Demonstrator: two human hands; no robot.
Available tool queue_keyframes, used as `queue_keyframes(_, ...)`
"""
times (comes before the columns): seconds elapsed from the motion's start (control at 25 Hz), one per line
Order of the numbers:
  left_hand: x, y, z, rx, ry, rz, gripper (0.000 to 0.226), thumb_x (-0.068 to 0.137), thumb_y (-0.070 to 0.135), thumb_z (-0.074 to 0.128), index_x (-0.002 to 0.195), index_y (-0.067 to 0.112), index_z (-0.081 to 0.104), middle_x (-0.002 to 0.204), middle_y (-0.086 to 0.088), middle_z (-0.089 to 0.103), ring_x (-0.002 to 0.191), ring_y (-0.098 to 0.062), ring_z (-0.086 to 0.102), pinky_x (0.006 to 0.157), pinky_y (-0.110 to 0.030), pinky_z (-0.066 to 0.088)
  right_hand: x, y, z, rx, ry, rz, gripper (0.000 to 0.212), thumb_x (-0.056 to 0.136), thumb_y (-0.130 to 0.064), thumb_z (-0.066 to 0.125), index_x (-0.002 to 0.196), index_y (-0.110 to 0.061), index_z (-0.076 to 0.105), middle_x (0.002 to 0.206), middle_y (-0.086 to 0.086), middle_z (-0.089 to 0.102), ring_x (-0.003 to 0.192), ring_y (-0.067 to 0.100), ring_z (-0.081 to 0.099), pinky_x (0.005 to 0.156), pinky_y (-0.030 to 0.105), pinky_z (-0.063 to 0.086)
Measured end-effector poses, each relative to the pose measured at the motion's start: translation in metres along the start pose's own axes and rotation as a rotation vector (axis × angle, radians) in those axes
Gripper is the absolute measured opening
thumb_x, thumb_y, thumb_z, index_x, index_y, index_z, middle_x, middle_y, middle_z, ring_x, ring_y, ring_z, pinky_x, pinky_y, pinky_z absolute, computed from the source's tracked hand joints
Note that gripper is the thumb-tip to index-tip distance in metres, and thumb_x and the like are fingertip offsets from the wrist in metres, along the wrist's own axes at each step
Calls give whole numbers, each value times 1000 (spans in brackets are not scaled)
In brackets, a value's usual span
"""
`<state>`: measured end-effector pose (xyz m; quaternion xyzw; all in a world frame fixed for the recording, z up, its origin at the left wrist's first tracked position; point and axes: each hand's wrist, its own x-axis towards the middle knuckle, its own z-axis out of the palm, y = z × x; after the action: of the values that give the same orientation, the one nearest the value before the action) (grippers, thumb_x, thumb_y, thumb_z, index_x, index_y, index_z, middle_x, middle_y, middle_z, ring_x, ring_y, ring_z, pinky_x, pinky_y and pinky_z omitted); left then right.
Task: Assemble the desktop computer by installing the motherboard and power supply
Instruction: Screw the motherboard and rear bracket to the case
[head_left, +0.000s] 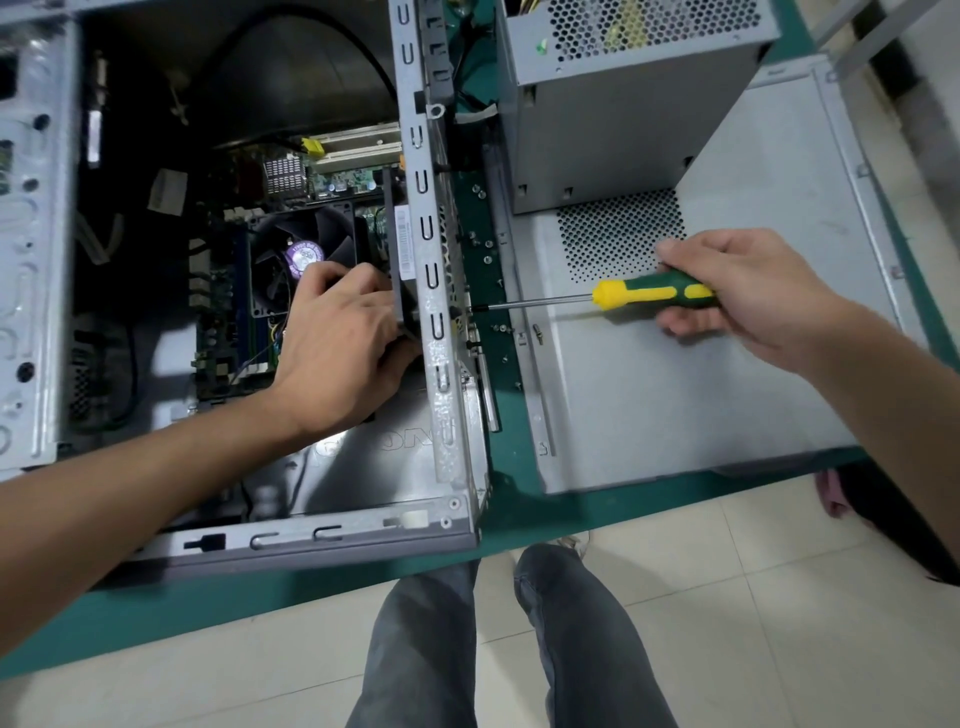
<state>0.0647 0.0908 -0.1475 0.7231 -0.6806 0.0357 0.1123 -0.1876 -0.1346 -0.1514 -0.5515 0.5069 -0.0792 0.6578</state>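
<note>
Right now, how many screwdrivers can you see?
1: the green-and-yellow screwdriver is gripped by the right hand, its tip at the computer case wall. Others may be out of view.

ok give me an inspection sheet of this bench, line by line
Surface: green bench top, loose screws on it.
Job's things: open computer case with motherboard inside; power supply outside, on the side panel.
Clutter: nothing seen.
Grips: left hand holds a black part inside the case; right hand grips the screwdriver, tip at the case wall.
Cables: black cable in the case.
Surroundings: tiled floor.
</note>
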Motion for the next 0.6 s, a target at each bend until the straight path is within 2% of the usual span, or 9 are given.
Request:
queue_keyframes(0.08, 0, 0, 1, -6, 8, 12, 23, 75, 15, 65, 55, 15, 55, 63, 3, 52, 76, -20, 42, 77, -36, 27, -2, 3, 2, -49, 26, -25, 17, 92, -29, 66, 81, -17, 64, 68, 7, 65, 52, 17, 60, 43, 22, 46)
queue_keyframes(0.16, 0, -1, 2, 12, -3, 14, 23, 75, 15, 65, 55, 14, 56, 63, 3, 53, 77, -19, 42, 78, -36, 27, -4, 1, -2, 51, -10, -42, 7, 87, -15, 64, 83, -20, 61, 72, 2, 65, 58, 17, 62, 44, 22, 45)
queue_keyframes(0.24, 1, -2, 1, 36, -16, 7, 21, 76, 15, 64, 55, 13, 58, 63, 1, 55, 77, -19, 42, 78, -36, 28, -7, 2, -4, 118, -4, -71, 11, 87, -11, 64, 83, -19, 58, 72, 2, 64, 56, 19, 61, 43, 22, 44)
queue_keyframes(0.36, 1, 1, -3, 51, -57, -24, 22, 76, 17, 58, 55, 12, 56, 59, 0, 52, 74, -19, 42, 77, -36, 28, -8, 7, 3, -18, 97, -95, 26, 92, -38, 65, 78, -19, 56, 65, 5, 61, 43, 17, 48, 37, 21, 31)
queue_keyframes(0.44, 3, 3, -8, 44, -127, -55, 30, 79, 24, 46, 54, 10, 56, 58, -3, 52, 70, -24, 47, 76, -36, 27, -9, 6, 5, -40, 82, -77, 25, 89, -42, 65, 80, -20, 61, 68, 5, 59, 45, 15, 46, 40, 22, 31)
queue_keyframes(0.52, 10, 7, -18, -8, -156, -38, 31, 77, 27, 34, 51, 14, 45, 56, -2, 45, 61, -28, 47, 73, -37, 26, -9, 2, 1, 67, 18, -57, 10, 81, -29, 68, 87, -22, 65, 76, 3, 60, 52, 13, 49, 43, 23, 35)
queue_keyframes(0.6, 20, 8, -29, -76, -189, 9, 19, 72, 23, 32, 53, 26, 31, 54, 4, 36, 55, -23, 39, 70, -38, 31, -10, -1, 2, 108, 13, -98, 7, 83, -25, 69, 86, -24, 63, 76, 1, 59, 51, 13, 48, 43, 24, 34)
